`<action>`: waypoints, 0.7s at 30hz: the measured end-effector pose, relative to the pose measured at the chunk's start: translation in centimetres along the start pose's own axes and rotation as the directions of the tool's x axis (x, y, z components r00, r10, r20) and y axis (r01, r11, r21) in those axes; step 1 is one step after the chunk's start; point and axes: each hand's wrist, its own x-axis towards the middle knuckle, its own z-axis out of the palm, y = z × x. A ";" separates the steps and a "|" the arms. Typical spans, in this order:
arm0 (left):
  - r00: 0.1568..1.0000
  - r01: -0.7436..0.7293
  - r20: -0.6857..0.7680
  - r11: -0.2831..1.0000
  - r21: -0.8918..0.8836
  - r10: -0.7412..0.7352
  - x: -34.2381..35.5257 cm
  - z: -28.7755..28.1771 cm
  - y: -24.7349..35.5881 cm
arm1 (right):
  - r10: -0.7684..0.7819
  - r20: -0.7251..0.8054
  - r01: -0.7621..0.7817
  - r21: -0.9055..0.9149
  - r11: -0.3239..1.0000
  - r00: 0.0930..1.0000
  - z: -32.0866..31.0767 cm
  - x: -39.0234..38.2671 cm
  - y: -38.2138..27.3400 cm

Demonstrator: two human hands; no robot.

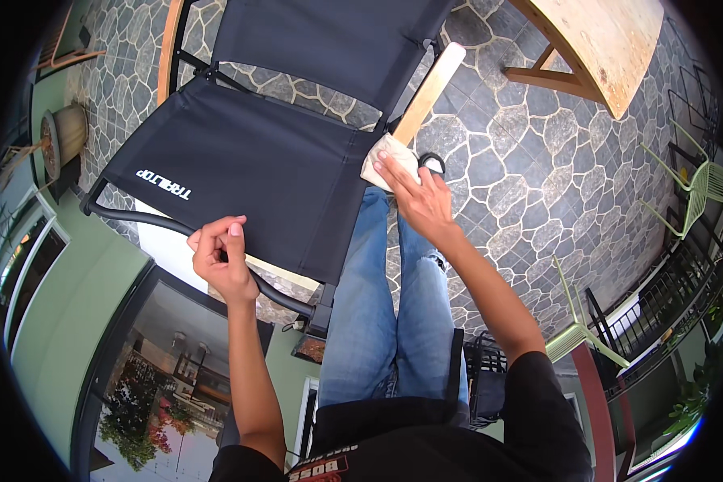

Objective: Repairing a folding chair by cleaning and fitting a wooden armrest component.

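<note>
My right hand (422,197) presses a folded cream cloth (391,161) against the near end of a wooden armrest (431,90). Its fingers lie over the cloth. The armrest belongs to a black fabric folding chair (257,145) with a dark metal frame, turned sideways before me. My left hand (225,257) is at the chair's curved dark tube (149,217), fingers curled in and thumb close to the index fingertip. Whether that hand grips the tube or holds something small is hidden.
A wooden table (610,40) stands at the far right. Pale green metal chairs (705,189) and a black railing (651,297) are along the right. A plant pot (63,140) stands at the left, and a glass door (169,361) is at lower left. Stone-patterned paving (514,161) covers the floor.
</note>
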 end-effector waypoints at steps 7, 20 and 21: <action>0.985 0.164 -0.041 0.985 -0.054 -0.166 0.0 0.6 2.2 | -0.126 -0.065 0.106 -0.246 0.963 0.990 -4.5 6.3 9.0; 0.999 0.009 -0.042 1.000 -0.024 -0.010 0.2 0.5 0.2 | 0.103 -0.007 -0.102 0.092 0.990 0.995 -0.8 0.9 0.6; 0.999 0.011 -0.035 1.000 -0.021 -0.012 0.2 0.4 0.3 | 0.109 0.033 -0.112 0.131 0.985 0.994 -0.2 -0.3 -0.9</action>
